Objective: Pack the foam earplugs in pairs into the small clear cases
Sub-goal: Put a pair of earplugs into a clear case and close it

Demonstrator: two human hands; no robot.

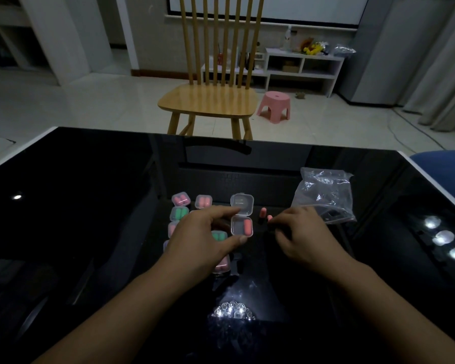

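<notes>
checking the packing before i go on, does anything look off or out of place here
Nothing is spilled or damaged. The open case, held by the left hand, has only one pink earplug so far; the right hand pinches another, and one more stands loose nearby.

Looks like a home living room: wooden spindle-back chair [210, 82] pulled up to a glossy black table [90, 206], pink plastic stool [274, 106] on pale floor tiles, low white shelf unit [304, 67] with clutter, curtains [441, 74] at right.
</notes>
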